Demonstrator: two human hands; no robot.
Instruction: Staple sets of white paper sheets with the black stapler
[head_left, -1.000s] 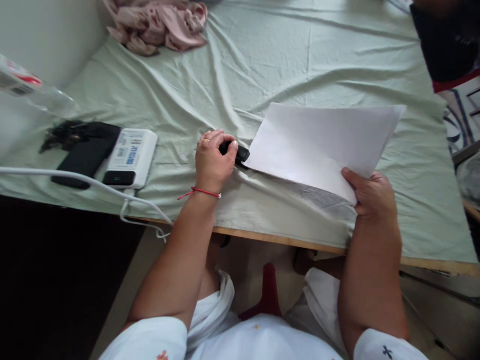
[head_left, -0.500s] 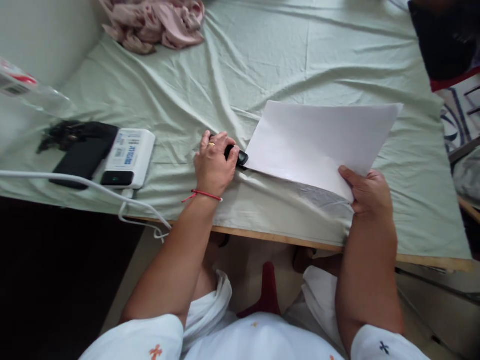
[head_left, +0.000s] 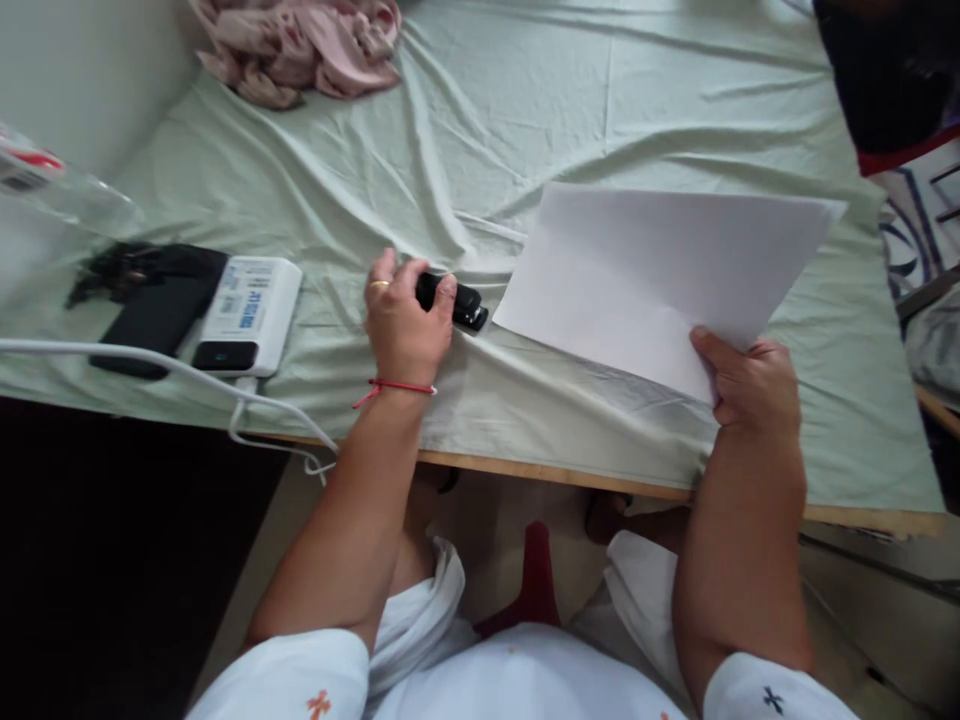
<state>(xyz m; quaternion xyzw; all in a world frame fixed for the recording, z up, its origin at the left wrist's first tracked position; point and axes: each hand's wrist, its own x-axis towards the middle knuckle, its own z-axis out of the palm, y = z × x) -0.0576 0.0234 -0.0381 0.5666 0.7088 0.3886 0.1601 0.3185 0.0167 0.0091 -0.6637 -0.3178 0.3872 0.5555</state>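
A black stapler [head_left: 460,298] lies on the green cloth, its front end pointing right towards the paper, with a slim gap between its upper arm and base. Around its rear part my left hand [head_left: 405,315] is curled, thumb on the near side and fingers on the far side. White paper sheets [head_left: 637,270], seemingly more than one, slant up to the right. Their near right corner is pinched in my right hand [head_left: 750,385], thumb on top and the other fingers mostly hidden beneath. The paper's left corner is just apart from the stapler.
A white power bank [head_left: 251,315] with a plugged-in white cable [head_left: 150,350] lies left, beside a black flat object [head_left: 150,325]. A clear bottle [head_left: 67,190] is at the far left. Crumpled pink cloth [head_left: 307,50] lies at the back. The wooden table edge [head_left: 525,472] runs in front.
The paper has shifted right and away from the stapler in my right hand. My left hand has slid back to the left along the stapler, uncovering more of it.
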